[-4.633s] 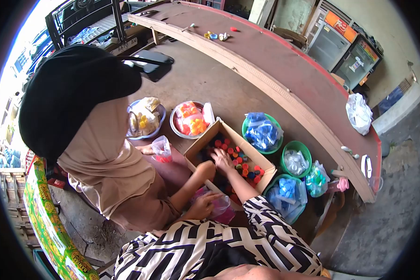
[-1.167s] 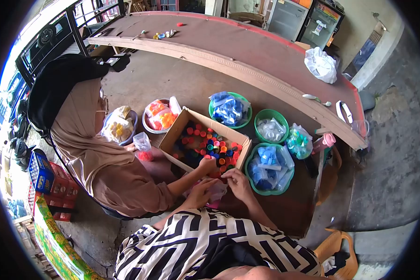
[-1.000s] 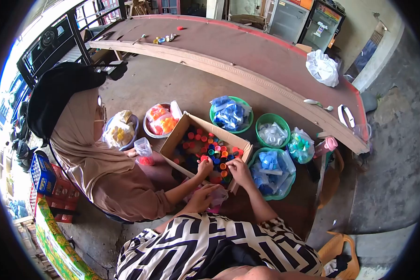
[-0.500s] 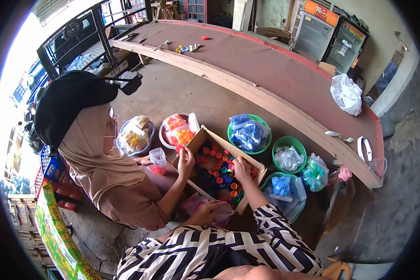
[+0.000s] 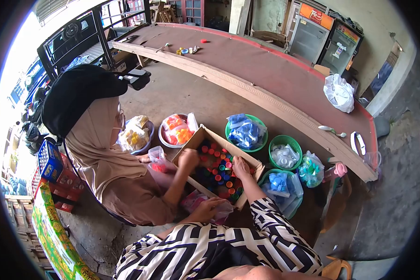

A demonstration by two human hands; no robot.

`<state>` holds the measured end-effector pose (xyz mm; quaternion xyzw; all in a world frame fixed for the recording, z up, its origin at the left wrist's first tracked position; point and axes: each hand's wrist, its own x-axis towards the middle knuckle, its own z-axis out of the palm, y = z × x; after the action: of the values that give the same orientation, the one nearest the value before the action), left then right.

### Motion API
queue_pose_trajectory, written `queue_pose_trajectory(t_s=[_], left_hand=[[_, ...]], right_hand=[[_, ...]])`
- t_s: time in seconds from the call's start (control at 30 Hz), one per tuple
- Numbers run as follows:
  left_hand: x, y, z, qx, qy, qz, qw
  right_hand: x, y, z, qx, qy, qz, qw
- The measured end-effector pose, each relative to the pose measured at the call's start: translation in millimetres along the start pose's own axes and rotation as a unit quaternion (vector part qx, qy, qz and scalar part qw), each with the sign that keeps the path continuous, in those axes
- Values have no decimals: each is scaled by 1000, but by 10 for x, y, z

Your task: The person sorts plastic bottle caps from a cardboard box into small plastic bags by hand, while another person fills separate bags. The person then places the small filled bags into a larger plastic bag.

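A cardboard box (image 5: 199,140) holds many loose caps in red, blue, orange and green. My right hand (image 5: 241,167) is inside its right part, fingers pointing down and closed; what they hold, if anything, is hidden. Near the box's front corner, my left hand (image 5: 205,210) grips a clear plastic bag (image 5: 223,211) with pink contents. A co-worker (image 5: 109,154) sits at the left, with one hand (image 5: 188,161) over the box's left side and the other by a small bag of red caps (image 5: 159,163).
Around the box stand a bowl with orange bags (image 5: 178,130), a bowl with yellowish bags (image 5: 136,134), green baskets with blue bags (image 5: 246,132) and clear caps (image 5: 284,155), and a basin with light blue bags (image 5: 281,186). Behind runs a long wooden-edged table (image 5: 247,88).
The co-worker's raised hand, which held a red cap, has come down to the box. My right hand stays in the box and my left stays at the bag. The view has shifted slightly.
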<state>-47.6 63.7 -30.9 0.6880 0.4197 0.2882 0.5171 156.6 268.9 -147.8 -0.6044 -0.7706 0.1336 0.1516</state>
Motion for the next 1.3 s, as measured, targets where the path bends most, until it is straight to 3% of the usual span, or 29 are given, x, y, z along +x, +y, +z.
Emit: queue_pose_trajectory(t_s=[0.07,0.13,0.23,0.3,0.4,0.57,0.63,0.8,0.9,1.0,1.13,1.3], left_hand=[[-26,-100,26,30,15,39,999],[-41,-169,26,60,32,80,994],[-76,-139,6,38,31,76,996],[-111,-35,-19,-17,1,-2,1000],[-103,-68,30,-46,-3,-13,999],[-123,88,32,-77,-8,-34,996],[-131,91,45,-91,-4,-47,995],[-108,-108,83,73,58,111,990],[-138,-71,54,19,38,64,997],[-143,-216,60,29,50,96,994],[-246,-88,-9,-2,34,45,998],[-305,-124,-68,40,47,73,995]], right_hand=[[-52,-37,-48,10,-1,16,1000],[-170,-195,-210,106,66,21,992],[-506,-327,-409,178,105,-10,978],[-808,-403,-496,215,107,-9,971],[-1300,-486,-574,269,138,-64,951],[-1977,-1015,-903,416,74,51,905],[-2121,-1145,-961,375,100,6,922],[-2255,-1393,-1084,263,127,-110,950],[-2226,-1443,-1134,185,112,-140,966],[-2201,-1407,-1038,145,87,-168,971],[-2220,-1477,-1045,146,79,-166,972],[-2122,-1486,-1109,248,105,-112,957]])
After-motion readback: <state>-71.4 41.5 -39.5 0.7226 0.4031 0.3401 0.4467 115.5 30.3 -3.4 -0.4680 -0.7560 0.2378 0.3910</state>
